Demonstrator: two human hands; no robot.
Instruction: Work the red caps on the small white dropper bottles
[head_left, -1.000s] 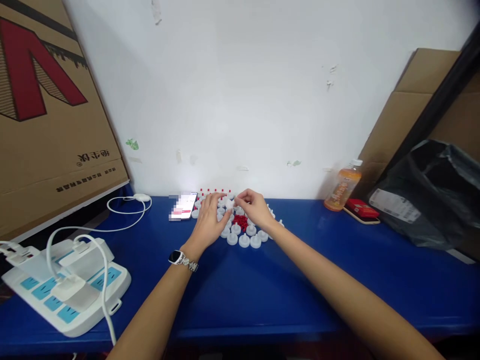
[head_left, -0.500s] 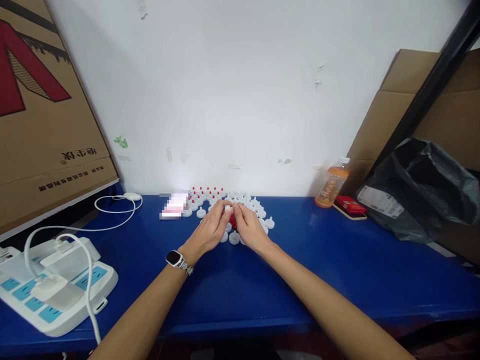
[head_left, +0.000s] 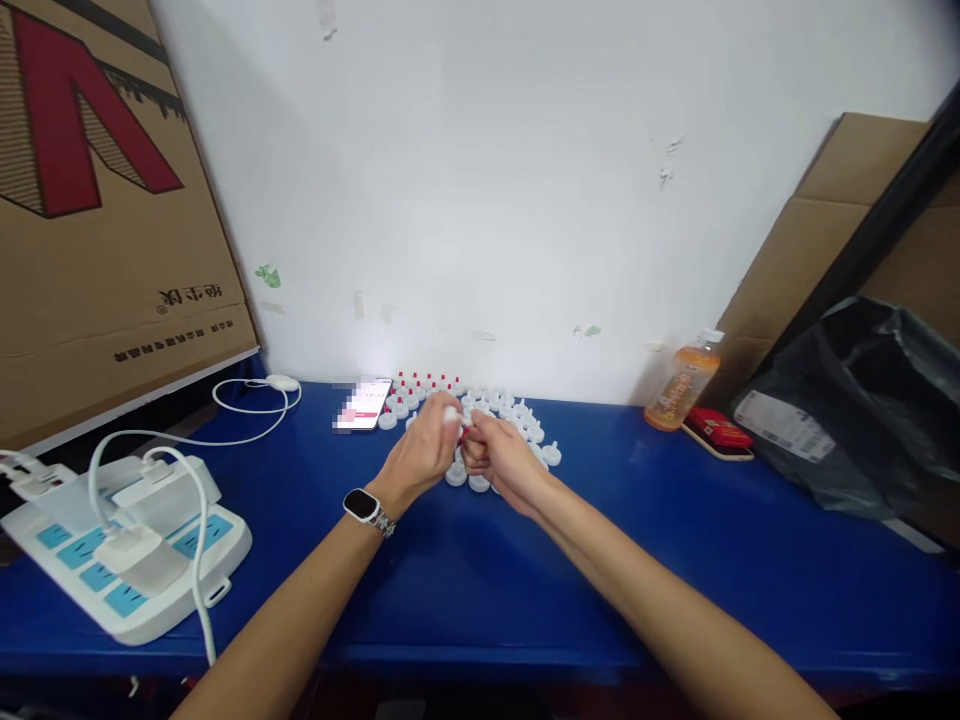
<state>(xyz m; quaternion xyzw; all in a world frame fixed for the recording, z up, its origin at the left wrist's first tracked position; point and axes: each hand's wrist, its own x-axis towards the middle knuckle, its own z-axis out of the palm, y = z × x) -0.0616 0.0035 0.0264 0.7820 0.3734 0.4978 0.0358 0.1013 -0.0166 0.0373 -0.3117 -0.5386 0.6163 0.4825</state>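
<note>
Head view: left hand [head_left: 421, 455] pinches small white cap [head_left: 451, 412] at fingertips; right hand [head_left: 496, 458] curled into fist, tiny red piece barely visible at its fingertips, touching left. Half second ago both hands lay low over pile of white caps [head_left: 510, 420] at far middle of blue table [head_left: 525, 570]; now lifted together, pressing parts. Phone [head_left: 364, 404] left of pile.

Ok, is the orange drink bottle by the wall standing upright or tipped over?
Upright. The orange drink bottle stands on its base on the blue table, white cap on top, beside the red box.
</note>
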